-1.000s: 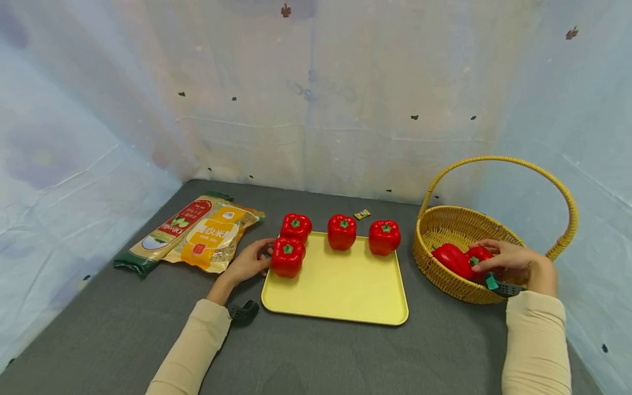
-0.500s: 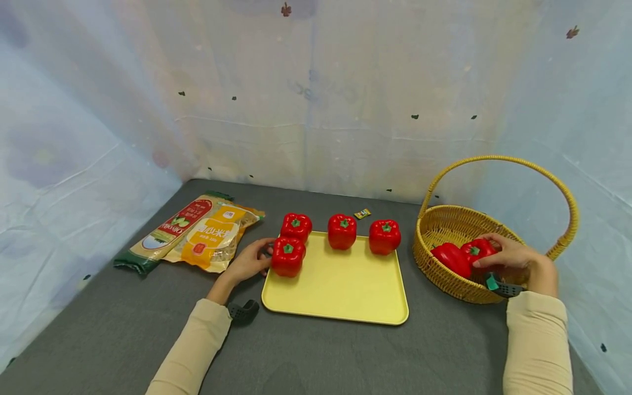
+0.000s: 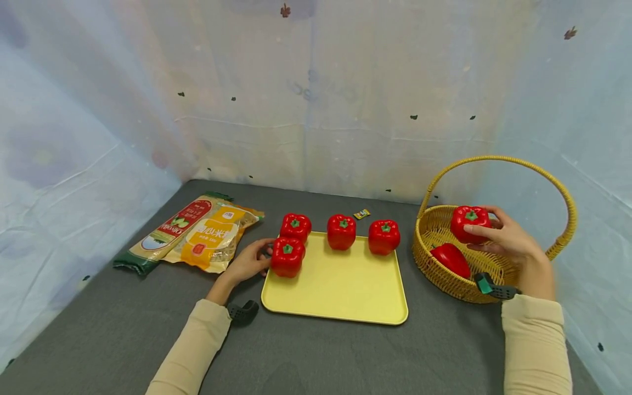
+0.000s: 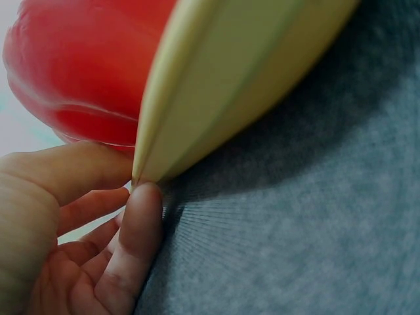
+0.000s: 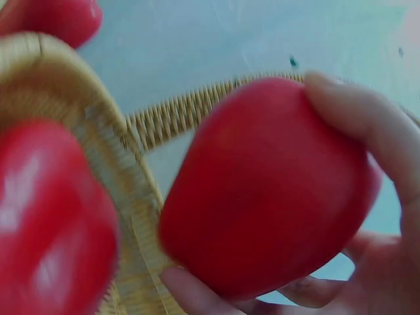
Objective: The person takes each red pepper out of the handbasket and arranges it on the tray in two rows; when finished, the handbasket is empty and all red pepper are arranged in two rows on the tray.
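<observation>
My right hand grips a red bell pepper over the wicker basket, thumb on one side and fingers on the other. In the right wrist view this held pepper fills the middle. Another red bell pepper lies tilted inside the basket. At the left edge of the yellow tray, my left hand pinches the rim, as the left wrist view shows with the thumb against it. Beside those fingers a bell pepper stands upright on the tray.
Along the tray's back edge stand more red bell peppers, at left, middle and right. A small yellow packet lies behind them. Two food bags, one green and red, one orange, lie at left. The basket handle arches high.
My right hand has lifted the bell pepper from the basket's bottom, up and slightly left, leaving one pepper inside. The left hand and the tray have stayed in place.
</observation>
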